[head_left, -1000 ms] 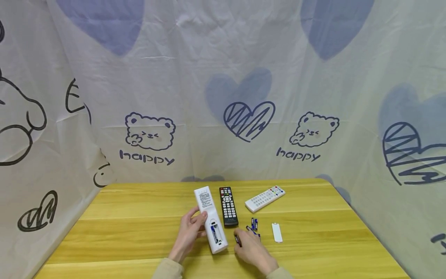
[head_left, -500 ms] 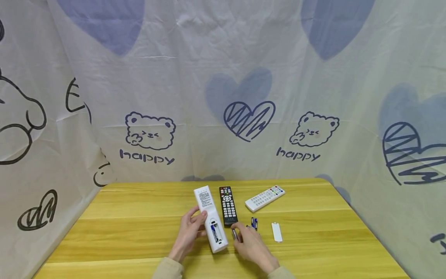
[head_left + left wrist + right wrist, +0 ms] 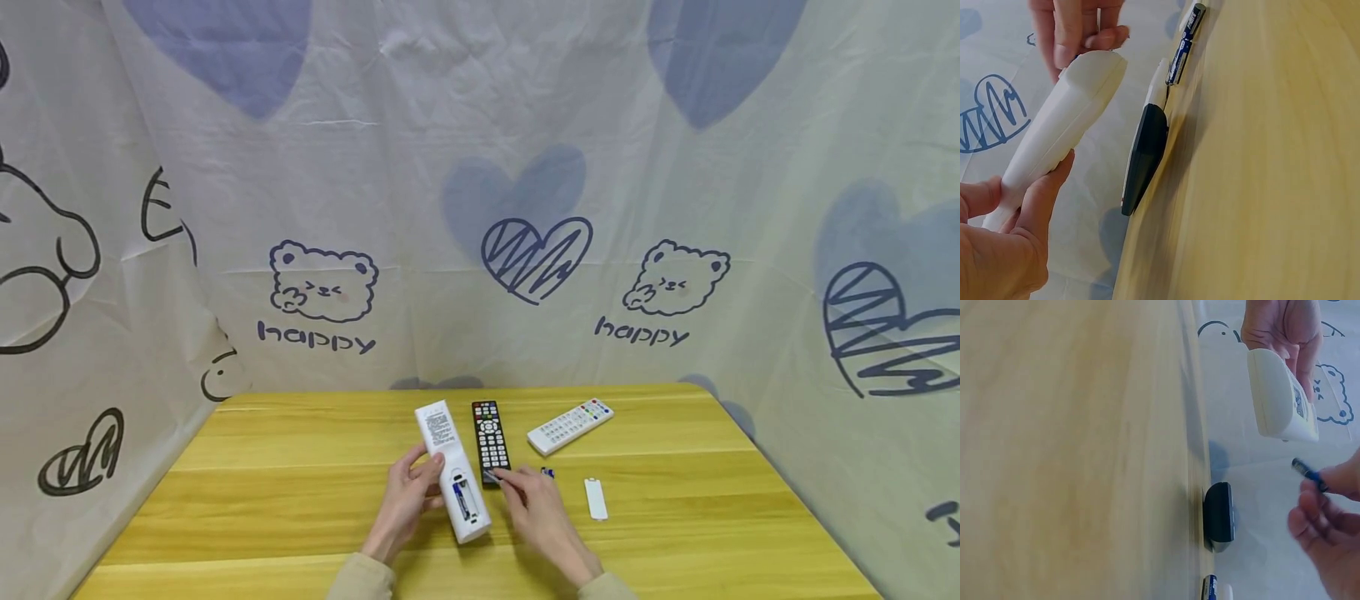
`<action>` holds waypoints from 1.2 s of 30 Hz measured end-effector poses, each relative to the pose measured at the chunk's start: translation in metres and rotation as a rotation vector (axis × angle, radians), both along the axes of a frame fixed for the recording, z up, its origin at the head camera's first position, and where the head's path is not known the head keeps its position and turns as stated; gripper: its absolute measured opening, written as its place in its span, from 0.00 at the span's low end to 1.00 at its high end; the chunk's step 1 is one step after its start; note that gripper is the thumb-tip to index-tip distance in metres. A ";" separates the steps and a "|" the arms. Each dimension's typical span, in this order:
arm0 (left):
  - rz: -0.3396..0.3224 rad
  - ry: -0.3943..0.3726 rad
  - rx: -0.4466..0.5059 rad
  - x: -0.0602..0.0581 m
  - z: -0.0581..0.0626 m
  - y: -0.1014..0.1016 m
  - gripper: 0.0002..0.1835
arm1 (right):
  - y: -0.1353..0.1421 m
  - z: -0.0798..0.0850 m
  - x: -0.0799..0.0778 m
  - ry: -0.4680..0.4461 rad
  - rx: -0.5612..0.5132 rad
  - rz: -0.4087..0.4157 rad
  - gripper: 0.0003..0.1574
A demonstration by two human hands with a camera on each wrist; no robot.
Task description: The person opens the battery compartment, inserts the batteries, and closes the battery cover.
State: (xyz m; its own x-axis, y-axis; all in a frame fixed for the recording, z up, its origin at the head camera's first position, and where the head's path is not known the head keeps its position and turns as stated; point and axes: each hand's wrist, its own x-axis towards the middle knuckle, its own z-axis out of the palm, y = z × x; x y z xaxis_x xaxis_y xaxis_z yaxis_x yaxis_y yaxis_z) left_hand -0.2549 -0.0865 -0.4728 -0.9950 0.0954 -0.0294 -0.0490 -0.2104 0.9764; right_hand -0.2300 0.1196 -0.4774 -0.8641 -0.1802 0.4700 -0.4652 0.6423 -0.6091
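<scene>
My left hand [image 3: 405,500] grips a white remote control [image 3: 444,446] by its side, its back turned up. In the remote's uncovered battery compartment [image 3: 465,500] lies one blue-and-silver battery. A second battery [image 3: 1309,473] is pinched between the thumb and fingertips of my right hand [image 3: 542,517], just right of the remote; in the head view it overlaps the lower end of the black remote [image 3: 491,437]. The right wrist view shows this battery apart from the white remote's end. Loose batteries [image 3: 1186,44] lie on the table, partly hidden behind my right hand in the head view.
A small white battery cover [image 3: 596,499] lies to the right of my right hand. Farther back is another white remote [image 3: 570,427] with coloured buttons, set at a slant. The wooden table [image 3: 300,467] meets a printed white cloth [image 3: 442,350] at its far edge.
My right hand has raised its battery from beside the loose batteries and brought it up and left, over the black remote's end. My left hand and the white remote have barely shifted.
</scene>
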 end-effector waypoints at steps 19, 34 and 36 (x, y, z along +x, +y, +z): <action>-0.025 -0.038 0.079 0.000 0.000 -0.002 0.27 | 0.003 0.006 -0.008 0.488 -0.222 0.433 0.13; -0.065 -0.021 0.068 0.001 0.002 0.000 0.28 | 0.000 0.003 -0.003 0.489 0.023 0.404 0.10; -0.071 -0.020 0.069 0.001 0.002 0.000 0.29 | 0.000 0.004 -0.003 0.484 0.034 0.397 0.09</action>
State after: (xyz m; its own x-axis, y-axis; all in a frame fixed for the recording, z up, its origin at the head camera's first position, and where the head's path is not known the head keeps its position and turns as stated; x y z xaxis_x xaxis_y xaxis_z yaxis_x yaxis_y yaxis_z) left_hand -0.2542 -0.0865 -0.4704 -0.9850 0.1679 -0.0398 -0.0852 -0.2722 0.9585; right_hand -0.2325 0.1194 -0.4735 -0.4190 -0.4655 0.7796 -0.8903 0.3791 -0.2522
